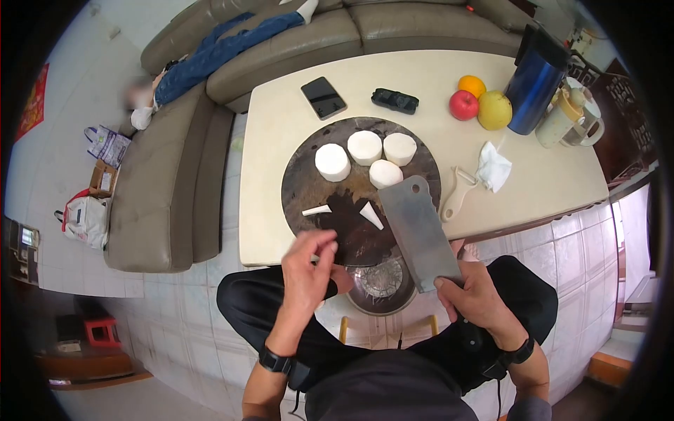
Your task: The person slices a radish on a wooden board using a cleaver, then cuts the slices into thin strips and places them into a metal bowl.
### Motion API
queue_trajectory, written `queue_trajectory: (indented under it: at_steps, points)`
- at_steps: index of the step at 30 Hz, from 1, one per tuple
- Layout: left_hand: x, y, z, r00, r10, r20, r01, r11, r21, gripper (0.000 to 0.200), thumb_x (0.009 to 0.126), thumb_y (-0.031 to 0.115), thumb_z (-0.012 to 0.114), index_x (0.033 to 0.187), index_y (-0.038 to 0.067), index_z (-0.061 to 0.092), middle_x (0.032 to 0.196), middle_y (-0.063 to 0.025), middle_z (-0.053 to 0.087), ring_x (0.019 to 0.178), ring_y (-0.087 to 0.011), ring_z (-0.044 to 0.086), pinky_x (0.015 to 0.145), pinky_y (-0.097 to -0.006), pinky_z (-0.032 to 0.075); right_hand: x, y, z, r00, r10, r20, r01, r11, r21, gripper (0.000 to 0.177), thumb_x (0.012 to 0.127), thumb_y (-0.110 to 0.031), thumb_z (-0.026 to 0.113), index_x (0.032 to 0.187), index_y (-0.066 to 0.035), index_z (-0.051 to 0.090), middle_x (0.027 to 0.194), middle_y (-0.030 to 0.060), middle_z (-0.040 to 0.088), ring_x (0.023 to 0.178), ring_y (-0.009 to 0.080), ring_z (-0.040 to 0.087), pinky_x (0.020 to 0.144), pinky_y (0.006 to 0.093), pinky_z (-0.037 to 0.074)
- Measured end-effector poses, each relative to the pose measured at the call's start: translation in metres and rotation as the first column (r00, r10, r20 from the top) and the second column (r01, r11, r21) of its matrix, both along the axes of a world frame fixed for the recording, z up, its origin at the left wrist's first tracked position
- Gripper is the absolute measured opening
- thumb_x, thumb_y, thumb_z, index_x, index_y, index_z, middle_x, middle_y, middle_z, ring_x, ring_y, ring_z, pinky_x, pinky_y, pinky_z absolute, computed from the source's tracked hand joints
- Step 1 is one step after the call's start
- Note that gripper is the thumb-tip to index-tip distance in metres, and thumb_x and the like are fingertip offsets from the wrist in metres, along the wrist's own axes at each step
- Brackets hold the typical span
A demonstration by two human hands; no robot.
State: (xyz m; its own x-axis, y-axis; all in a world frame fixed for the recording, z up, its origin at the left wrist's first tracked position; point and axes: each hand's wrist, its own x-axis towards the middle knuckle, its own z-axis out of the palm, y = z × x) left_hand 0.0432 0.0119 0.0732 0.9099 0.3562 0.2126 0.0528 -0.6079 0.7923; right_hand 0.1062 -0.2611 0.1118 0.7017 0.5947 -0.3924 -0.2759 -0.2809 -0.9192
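Note:
My right hand [472, 295] grips a cleaver [420, 235], its broad grey blade pointing away from me over the near right edge of the round dark chopping board [309, 184]. My left hand [307, 270] is just off the board's near left edge, fingers loosely bent and apart, with nothing visible in it. On the board's far half stand several thick white cylinders, like peeled radish chunks [332, 163]. Two thin white slivers [371, 215] lie nearer me on a wet patch. Below the table edge, between my knees, a metal bowl [381, 306] holds pale scraps.
A peeler [460, 194] and crumpled white tissue [493, 167] lie right of the board. Beyond it are a phone [324, 97] and a black case [394, 101]. Fruit [494, 111], a blue flask [537, 88] and a jug [567, 119] stand far right. A person [217, 59] lies on the sofa.

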Motion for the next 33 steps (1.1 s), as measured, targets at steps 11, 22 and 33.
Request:
queue_trajectory:
  at_steps: [11,22,33]
  points:
    - [0.054,0.034,-0.028,0.997,-0.073,-0.018,0.069,0.805,0.589,0.024,0.078,-0.001,0.066,0.102,0.002,0.066,0.101,-0.0113,0.064,0.093,-0.0318,0.058,0.082,-0.0386,0.045,-0.002,-0.001,0.002,1.0,-0.023,-0.014,0.022,0.999,-0.044,0.017,0.093,-0.01,0.055,0.085,0.005,0.056,0.061,0.0007,0.052,0.046,0.007,0.05,0.043,0.0251,0.041]
    - [0.001,-0.009,-0.043,0.893,-0.419,0.162,0.241,0.752,0.613,0.044,0.06,0.001,0.07,0.104,-0.001,0.066,0.104,-0.0111,0.061,0.097,-0.0294,0.06,0.079,-0.0386,0.05,-0.007,0.002,-0.014,0.996,0.048,0.069,-0.041,0.994,-0.098,0.019,0.089,-0.011,0.06,0.086,0.007,0.054,0.055,0.0098,0.05,0.043,0.0176,0.052,0.044,0.035,0.042]
    - [-0.008,-0.02,-0.058,0.913,-0.305,0.271,0.123,0.838,0.532,0.031,0.063,-0.007,0.074,0.093,-0.003,0.069,0.096,-0.0133,0.063,0.091,-0.0305,0.062,0.077,-0.036,0.054,0.003,0.023,-0.005,0.48,0.566,0.671,-0.234,0.819,-0.524,0.022,0.068,-0.008,0.068,0.082,0.0,0.052,0.065,0.0124,0.059,0.051,0.0309,0.061,0.045,0.0404,0.045]
